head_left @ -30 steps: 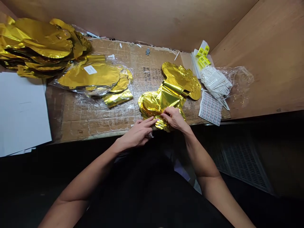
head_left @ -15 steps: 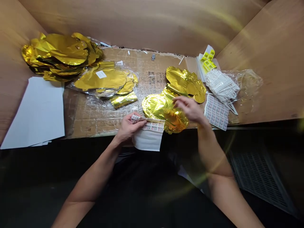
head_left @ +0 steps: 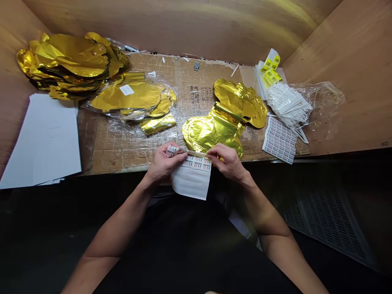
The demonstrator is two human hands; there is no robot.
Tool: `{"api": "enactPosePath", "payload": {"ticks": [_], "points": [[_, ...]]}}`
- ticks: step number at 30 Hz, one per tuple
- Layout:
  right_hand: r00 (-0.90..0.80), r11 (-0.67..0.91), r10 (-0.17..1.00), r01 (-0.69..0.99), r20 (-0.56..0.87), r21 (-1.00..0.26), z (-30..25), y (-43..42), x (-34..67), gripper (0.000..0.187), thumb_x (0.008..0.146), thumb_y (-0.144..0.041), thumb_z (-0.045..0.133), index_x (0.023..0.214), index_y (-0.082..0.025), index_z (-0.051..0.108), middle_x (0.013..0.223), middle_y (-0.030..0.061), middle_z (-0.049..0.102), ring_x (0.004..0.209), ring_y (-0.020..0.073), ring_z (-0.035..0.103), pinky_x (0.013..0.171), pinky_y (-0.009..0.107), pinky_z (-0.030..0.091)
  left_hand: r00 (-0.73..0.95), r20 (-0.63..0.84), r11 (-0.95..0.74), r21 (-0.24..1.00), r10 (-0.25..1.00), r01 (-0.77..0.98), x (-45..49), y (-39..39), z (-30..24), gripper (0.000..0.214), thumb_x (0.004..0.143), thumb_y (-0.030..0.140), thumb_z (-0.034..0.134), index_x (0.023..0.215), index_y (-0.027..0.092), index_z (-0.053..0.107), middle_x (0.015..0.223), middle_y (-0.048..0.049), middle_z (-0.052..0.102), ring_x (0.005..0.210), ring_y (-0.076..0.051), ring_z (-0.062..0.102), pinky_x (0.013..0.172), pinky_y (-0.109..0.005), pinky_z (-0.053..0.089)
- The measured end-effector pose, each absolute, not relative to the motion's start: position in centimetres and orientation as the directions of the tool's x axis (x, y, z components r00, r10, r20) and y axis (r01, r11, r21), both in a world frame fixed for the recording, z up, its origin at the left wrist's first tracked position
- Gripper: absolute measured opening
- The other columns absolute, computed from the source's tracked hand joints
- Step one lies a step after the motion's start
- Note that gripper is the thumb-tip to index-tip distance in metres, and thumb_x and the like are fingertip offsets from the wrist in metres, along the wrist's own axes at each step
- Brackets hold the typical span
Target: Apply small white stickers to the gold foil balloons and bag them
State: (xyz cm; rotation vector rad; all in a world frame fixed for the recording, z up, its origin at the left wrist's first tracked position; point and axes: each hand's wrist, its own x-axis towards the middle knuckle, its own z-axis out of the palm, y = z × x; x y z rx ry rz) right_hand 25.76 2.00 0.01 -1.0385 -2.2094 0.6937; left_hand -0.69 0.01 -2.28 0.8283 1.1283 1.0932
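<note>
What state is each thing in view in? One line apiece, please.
Left hand: gripping the held label sheet
Right hand: fingers closed at its upper right corner
Held label sheet: lower part blank
Other label sheet: lying down, printed
Near foil shapes: uninflated, overlapping
Bagged foil shapes: inside clear plastic
Foil pile: unevenly stacked
White sticks: heaped
White paper: stacked

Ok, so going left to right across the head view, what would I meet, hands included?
White papers → bagged gold foil → left hand → held sticker sheet → right hand → second sticker sheet → clear plastic.
</note>
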Motion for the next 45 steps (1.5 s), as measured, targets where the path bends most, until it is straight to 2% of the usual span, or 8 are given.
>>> {"api": "enactPosePath", "payload": {"ticks": [7,12,15,17,21,27,32,45], "points": [[-0.615,0.698,0.715,0.602,0.332,-0.387,-0.7,0.8,25.3,0.016,0.105,-0.027,0.062,0.101,-0.029,0.077,0.094,0.0077,0.073,0.086,0.0223,0.063,0.082,0.042,0.049,0.011,-0.265,0.261,0.941,0.964,-0.215,-1.5,-0.2,-3.2,0.039,0.068,0.038,0.096,0.077,0.018,0.064,0.064,0.0034,0.062,0.052,-0.01,0.055,0.05,-0.021,0.044],[-0.344,0.534,0.845,0.571,0.408,-0.624,0.4,0.8,25.0,0.018,0.102,-0.035,0.065,0.092,-0.025,0.075,0.085,0.0062,0.073,0.079,0.0211,0.063,0.078,0.041,0.05,-0.039,-0.202,0.197,0.974,0.979,-0.109,-2.4,-0.5,-3.1,0.035,0.074,0.039,0.092,0.074,0.019,0.063,0.061,0.0031,0.063,0.052,-0.012,0.058,0.05,-0.023,0.043],[-0.247,0.232,0.963,0.567,0.106,-0.79,1.5,3.0,25.0,0.022,0.097,-0.04,0.068,0.088,-0.021,0.074,0.082,0.0049,0.073,0.074,0.0193,0.063,0.071,0.036,0.05,0.219,0.017,-0.039,0.994,0.976,0.1,-2.4,-0.1,-2.9,0.018,0.083,0.032,0.081,0.079,0.019,0.068,0.1,-0.0091,0.082,0.088,-0.024,0.078,0.078,-0.034,0.061],[-0.303,0.125,0.949,0.615,-0.087,-0.779,1.5,4.7,25.0,0.021,0.094,-0.038,0.069,0.085,-0.02,0.074,0.078,0.0029,0.073,0.071,0.0176,0.061,0.068,0.032,0.047,0.473,0.17,-0.298,0.932,0.865,0.209,-1.9,0.6,-2.9,0.007,0.083,0.022,0.075,0.08,0.02,0.069,0.144,-0.0139,0.072,0.132,-0.035,0.069,0.109,-0.047,0.055],[-0.314,0.133,0.926,0.791,-0.209,-0.598,0.7,6.2,24.6,0.017,0.094,-0.03,0.069,0.082,-0.02,0.073,0.078,0.0026,0.074,0.071,0.0172,0.061,0.07,0.031,0.042,0.736,0.145,-0.572,0.732,0.662,0.37,-0.7,2.1,-3.6,0.014,0.076,0.007,0.067,0.084,0.019,0.066,0.171,-0.0141,0.045,0.163,-0.04,0.034,0.125,-0.06,0.036],[-0.231,0.232,0.973,0.945,0.031,-0.229,-0.2,5.1,25.5,0.018,0.098,-0.036,0.071,0.093,-0.019,0.069,0.089,0.0089,0.073,0.084,0.0237,0.063,0.081,0.036,0.037,0.76,0.063,-0.613,0.636,0.647,0.469,-0.5,2.3,-4.2,0.017,0.077,0.008,0.063,0.088,0.02,0.064,0.171,-0.0134,0.045,0.164,-0.037,0.034,0.123,-0.057,0.036],[-0.423,0.362,0.906,0.81,-0.032,-0.462,-1.6,6.1,27.4,0.022,0.1,-0.035,0.067,0.085,-0.02,0.063,0.088,0.0044,0.069,0.087,0.0208,0.06,0.084,0.034,0.037,0.777,0.054,-0.634,0.615,0.627,0.469,-0.7,2.2,-3.9,0.013,0.08,0.008,0.061,0.084,0.02,0.061,0.174,-0.012,0.04,0.167,-0.036,0.028,0.122,-0.056,0.037],[-0.204,-0.065,0.96,0.5,-0.191,-0.863,2.5,15.1,33.5,0.028,0.099,-0.034,0.072,0.082,-0.015,0.06,0.064,-0.0059,0.053,0.054,0.0044,0.041,0.052,0.025,0.027,0.795,0.088,-0.611,0.692,0.6,0.384,1.0,1.4,-4.3,0.02,0.078,0.006,0.067,0.092,0.02,0.069,0.167,-0.0134,0.05,0.161,-0.037,0.04,0.119,-0.055,0.045]]}}
